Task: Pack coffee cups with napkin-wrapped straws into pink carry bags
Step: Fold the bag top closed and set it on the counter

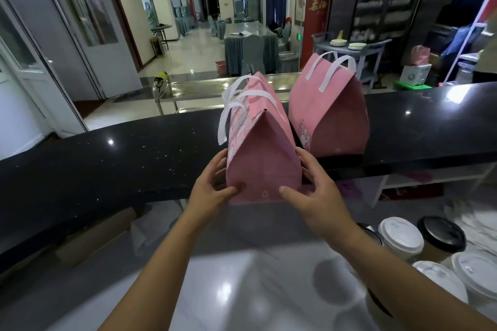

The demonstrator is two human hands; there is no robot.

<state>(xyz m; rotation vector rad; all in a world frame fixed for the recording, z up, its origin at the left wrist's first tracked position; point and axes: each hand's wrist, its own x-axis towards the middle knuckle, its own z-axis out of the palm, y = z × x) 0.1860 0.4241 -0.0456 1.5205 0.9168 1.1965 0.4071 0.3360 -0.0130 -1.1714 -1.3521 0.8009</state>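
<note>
A pink carry bag with white handles stands at the near edge of the black counter top, its top folded shut. My left hand grips its lower left side and my right hand grips its lower right side, thumbs on the front face. A second pink carry bag with white handles stands closed on the counter just behind and to the right. Several lidded coffee cups sit at the lower right: a white-lidded cup, a black-lidded cup, and more white lids. No straws or napkins are visible.
A grey lower worktop lies below my arms. A cardboard box sits under the counter at left. Beyond the counter are a steel table, a trolley with plates, covered tables and chairs, and shelving at right.
</note>
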